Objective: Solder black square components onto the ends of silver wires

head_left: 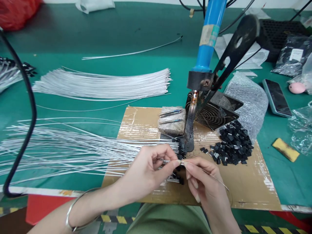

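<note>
My left hand (148,169) is closed in a pinch on a thin white wire near its end; the tip is mostly hidden by the fingers. Right beside it, fingertips almost touching, my right hand (207,178) pinches a thin strand of solder wire (220,182) that curves off to the right. Both hands are over the cardboard sheet (253,188), just below the foot of a blue-handled soldering iron (206,48) clamped in a black stand (236,48). Beneath and behind my left hand lie loose white wires (80,146), several ending in black connectors (179,179).
A pile of black connectors (235,143) is on the cardboard's right. Behind it stand a small fan (212,113) and a stone-like block (172,125) with metal tips. A bundle of white wires (104,84) lies back left. A phone (276,97) and yellow sponge (285,149) are at right.
</note>
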Motion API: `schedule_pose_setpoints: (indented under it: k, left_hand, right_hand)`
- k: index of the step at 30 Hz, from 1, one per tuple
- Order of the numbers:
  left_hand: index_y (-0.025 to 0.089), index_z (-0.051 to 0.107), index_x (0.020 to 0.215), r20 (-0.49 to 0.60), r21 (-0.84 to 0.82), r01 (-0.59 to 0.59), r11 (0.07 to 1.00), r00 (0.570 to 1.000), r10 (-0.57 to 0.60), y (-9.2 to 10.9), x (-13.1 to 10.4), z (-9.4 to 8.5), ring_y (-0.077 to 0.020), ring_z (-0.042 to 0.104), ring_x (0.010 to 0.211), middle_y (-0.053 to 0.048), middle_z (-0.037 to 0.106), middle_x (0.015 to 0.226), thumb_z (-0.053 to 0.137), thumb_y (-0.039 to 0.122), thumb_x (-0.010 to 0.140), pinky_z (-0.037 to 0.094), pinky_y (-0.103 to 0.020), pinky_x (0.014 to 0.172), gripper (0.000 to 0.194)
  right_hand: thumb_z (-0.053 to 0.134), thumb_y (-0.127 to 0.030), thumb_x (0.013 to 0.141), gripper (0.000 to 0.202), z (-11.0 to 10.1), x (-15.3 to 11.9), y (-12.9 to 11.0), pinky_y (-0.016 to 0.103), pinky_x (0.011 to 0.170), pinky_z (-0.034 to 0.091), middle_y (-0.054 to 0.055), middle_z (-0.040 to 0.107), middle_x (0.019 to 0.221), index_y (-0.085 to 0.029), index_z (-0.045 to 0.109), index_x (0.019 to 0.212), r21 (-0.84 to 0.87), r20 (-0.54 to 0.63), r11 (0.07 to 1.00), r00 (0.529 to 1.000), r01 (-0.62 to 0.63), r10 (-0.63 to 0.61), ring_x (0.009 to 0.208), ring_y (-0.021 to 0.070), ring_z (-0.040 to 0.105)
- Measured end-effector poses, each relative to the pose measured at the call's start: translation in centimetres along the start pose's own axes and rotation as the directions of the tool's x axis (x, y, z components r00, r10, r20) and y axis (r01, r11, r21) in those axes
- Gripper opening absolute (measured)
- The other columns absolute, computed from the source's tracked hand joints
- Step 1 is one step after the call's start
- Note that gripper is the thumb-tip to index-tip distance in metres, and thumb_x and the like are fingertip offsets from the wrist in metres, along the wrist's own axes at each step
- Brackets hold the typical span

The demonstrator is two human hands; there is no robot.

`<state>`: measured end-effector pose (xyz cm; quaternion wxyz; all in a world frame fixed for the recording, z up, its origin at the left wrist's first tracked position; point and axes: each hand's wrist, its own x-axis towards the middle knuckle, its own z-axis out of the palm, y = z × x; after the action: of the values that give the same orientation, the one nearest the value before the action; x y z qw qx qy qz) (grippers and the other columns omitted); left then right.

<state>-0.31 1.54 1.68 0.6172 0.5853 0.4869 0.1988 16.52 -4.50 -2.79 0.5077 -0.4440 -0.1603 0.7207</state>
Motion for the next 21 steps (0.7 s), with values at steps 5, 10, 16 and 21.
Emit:
schedule_pose_setpoints:
  k: [5, 10, 16, 21]
  left_hand:
    - [0.016, 0.063, 0.076, -0.047, -0.02, -0.007, 1.0, 0.999, 0.006, -0.2, 0.1, 0.2, -0.0121, 0.044, 0.058, -0.001, 0.059, 0.067, 0.062, 0.035, 0.09, 0.032, -0.025, 0.052, 0.024]
    - [0.017, 0.064, 0.077, -0.134, 0.026, -0.049, 0.998, 0.99, 0.052, -1.4, 0.0, 0.9, -0.0116, 0.041, 0.055, 0.001, 0.054, 0.063, 0.061, 0.034, 0.09, 0.029, -0.025, 0.05, 0.022]
    - [0.018, 0.064, 0.079, -0.204, 0.022, -0.084, 0.996, 0.975, 0.087, -2.7, -0.5, 1.6, -0.0105, 0.035, 0.053, 0.002, 0.049, 0.063, 0.06, 0.036, 0.095, 0.029, -0.024, 0.049, 0.025]
    - [0.017, 0.066, 0.077, -0.233, 0.021, -0.087, 0.996, 0.968, 0.089, -2.2, -0.3, 1.7, -0.01, 0.038, 0.052, 0.001, 0.053, 0.062, 0.064, 0.035, 0.093, 0.031, -0.023, 0.047, 0.024]
  right_hand:
    - [0.087, -0.039, 0.08, 0.017, 0.1, 0.1, 0.4, 0.007, 0.031, 0.039, -0.004, 0.059, 0.061, -0.024, 0.086, 0.088, 0.026, -0.009, 0.999, 1.0, 0.027, -0.027, 0.039, 0.0012, 0.045]
    - [0.089, -0.038, 0.078, 0.017, 0.7, 0.1, 0.5, 0.006, 0.031, 0.039, -0.004, 0.059, 0.06, -0.023, 0.086, 0.086, 0.053, -0.064, 0.997, 0.997, 0.057, -0.054, 0.039, 0.0008, 0.044]
    - [0.092, -0.039, 0.072, 0.021, 1.8, 0.2, 0.6, 0.006, 0.028, 0.035, -0.004, 0.056, 0.054, -0.021, 0.086, 0.079, 0.108, -0.135, 0.99, 0.988, 0.088, -0.073, 0.034, 0.0007, 0.042]
    - [0.091, -0.038, 0.073, 0.019, 2.2, 0.2, 0.8, 0.006, 0.028, 0.036, -0.004, 0.056, 0.053, -0.02, 0.085, 0.078, 0.13, -0.152, 0.987, 0.985, 0.099, -0.079, 0.033, 0.001, 0.043]
